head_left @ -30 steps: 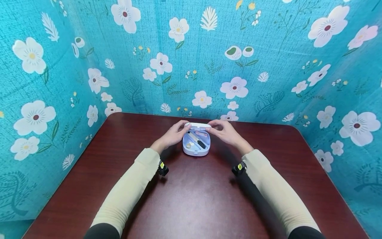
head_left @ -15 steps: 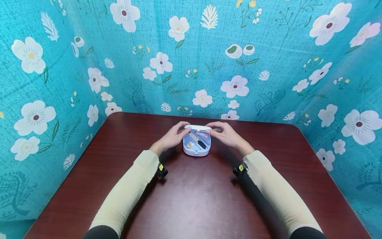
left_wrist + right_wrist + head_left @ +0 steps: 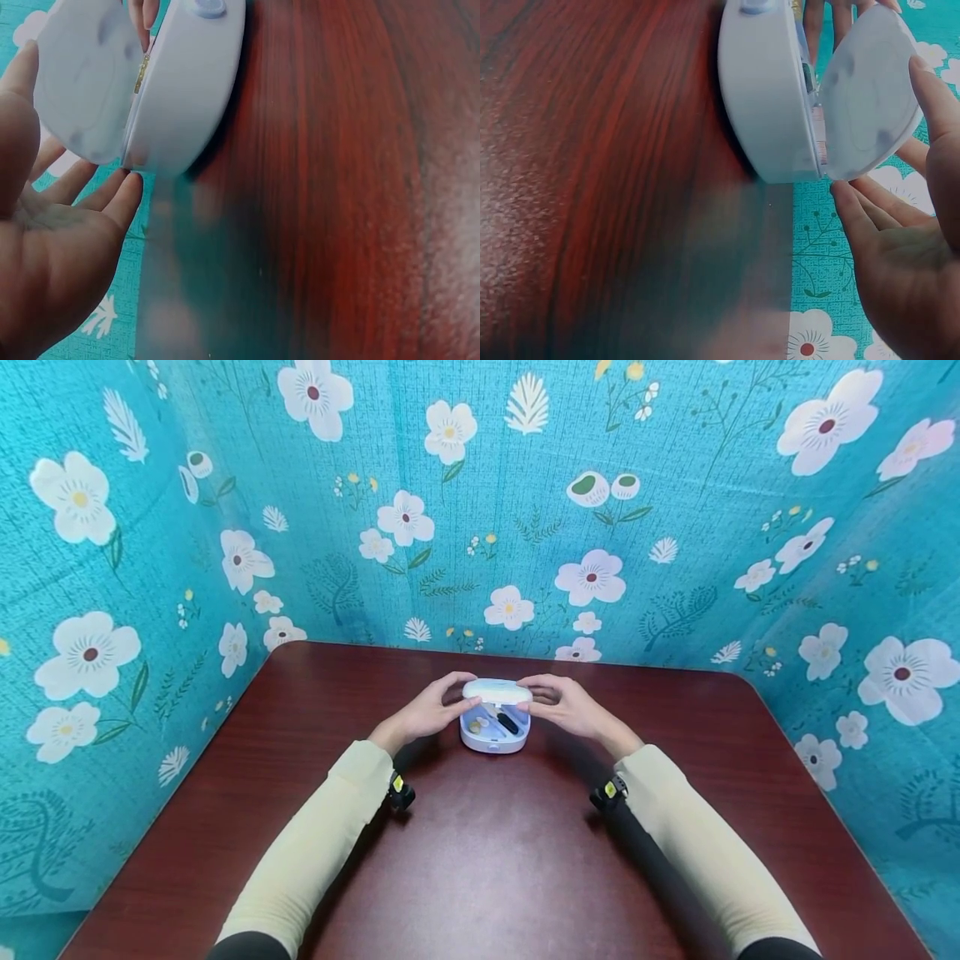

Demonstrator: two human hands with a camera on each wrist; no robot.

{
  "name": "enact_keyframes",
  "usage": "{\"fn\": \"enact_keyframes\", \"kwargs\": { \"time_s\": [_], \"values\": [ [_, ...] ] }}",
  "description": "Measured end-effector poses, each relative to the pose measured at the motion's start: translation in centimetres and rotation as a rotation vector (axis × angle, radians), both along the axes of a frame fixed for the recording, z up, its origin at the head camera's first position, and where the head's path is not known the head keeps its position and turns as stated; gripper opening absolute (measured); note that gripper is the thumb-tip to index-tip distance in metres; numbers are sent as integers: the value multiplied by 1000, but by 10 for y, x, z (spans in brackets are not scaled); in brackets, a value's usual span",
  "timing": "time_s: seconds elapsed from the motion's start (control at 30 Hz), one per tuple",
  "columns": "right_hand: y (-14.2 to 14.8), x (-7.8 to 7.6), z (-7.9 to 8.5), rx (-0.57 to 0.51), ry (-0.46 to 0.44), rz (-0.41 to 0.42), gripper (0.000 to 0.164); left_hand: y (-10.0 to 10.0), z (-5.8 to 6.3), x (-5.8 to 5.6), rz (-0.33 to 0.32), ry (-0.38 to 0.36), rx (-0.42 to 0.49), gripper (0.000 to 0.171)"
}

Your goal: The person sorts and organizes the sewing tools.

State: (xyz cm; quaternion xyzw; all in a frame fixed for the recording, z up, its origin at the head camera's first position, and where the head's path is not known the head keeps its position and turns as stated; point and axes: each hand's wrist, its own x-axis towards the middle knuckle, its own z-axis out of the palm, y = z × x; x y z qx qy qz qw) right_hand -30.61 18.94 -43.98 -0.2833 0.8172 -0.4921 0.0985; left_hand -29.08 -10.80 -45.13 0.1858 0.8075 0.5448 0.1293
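A small pale lavender case (image 3: pixel 493 746) rests on the table with its hinged white lid (image 3: pixel 497 692) tilted partway down over the compartments. My left hand (image 3: pixel 429 710) pinches the lid's left side, thumb at the front edge and fingers behind. On the opposite side my right hand (image 3: pixel 573 710) holds the lid the same way. Inside lie a black-handled tool (image 3: pixel 507 723) with a metal blade and a small round tan piece (image 3: pixel 475 726). A pinkish strip (image 3: pixel 820 135) shows at the gap in the right wrist view. The lid hides the rear compartments.
The dark red-brown wooden table (image 3: pixel 487 860) has its back edge just behind the case. A teal flowered cloth (image 3: pixel 480 510) hangs behind and at both sides. A black wrist camera (image 3: pixel 401 793) is strapped to the left wrist, another (image 3: pixel 609 793) to the right.
The lid has swung forward and down from nearly upright, now covering the case's rear part and the pink piece. Both hands have moved toward me with it; the case has stayed put.
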Motion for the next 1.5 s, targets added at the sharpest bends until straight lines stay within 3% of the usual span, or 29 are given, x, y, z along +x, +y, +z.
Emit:
{"fn": "enact_keyframes", "kwargs": {
  "time_s": [0.53, 0.9, 1.2, 1.5],
  "values": [
    [-3, 12, -9, 5, 58, 17, 57, -5, -6, 6, -33, -12, 19, 70],
    [-3, 20, -22, 52, 177, 5, 63, -5, -15, 7, -46, 14, 28, 78],
    [-3, 23, -23, 147, 227, 2, 61, -3, -14, 12, -45, 74, -41, 86],
    [-3, 23, -23, 149, 205, -4, 62, 0, -17, 12, -28, 70, -73, 88]
  ]
}}
